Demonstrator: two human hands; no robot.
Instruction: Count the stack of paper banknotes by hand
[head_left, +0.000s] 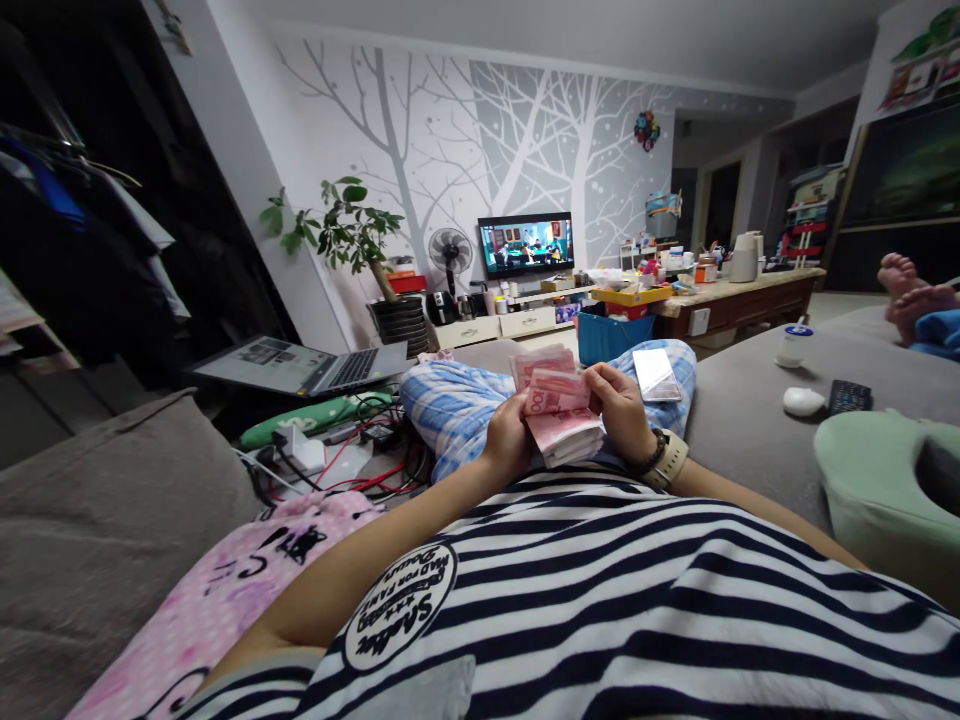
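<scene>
Red banknotes (pixel 556 392) are held up in front of my lap between my two hands. My left hand (pixel 508 436) is closed on their left side, its thumb over the notes. At the right edge, the fingers of my right hand (pixel 621 408) pinch the notes. Some notes fan upward behind, and a thicker stack (pixel 568 440) hangs below, its pale edges toward me. A dark bracelet and a pale watch (pixel 670 460) circle my right wrist. On my right leg, over blue checked trousers (pixel 457 405), lies a phone (pixel 655 374).
An open laptop (pixel 300 362) stands to the left above tangled cables and a white power adapter (pixel 302 450). To the right on the sofa are a white mouse (pixel 803 402), a dark remote (pixel 850 396), a small jar (pixel 793 346) and a green neck pillow (pixel 862 460). Another person's feet (pixel 911 290) rest farther right.
</scene>
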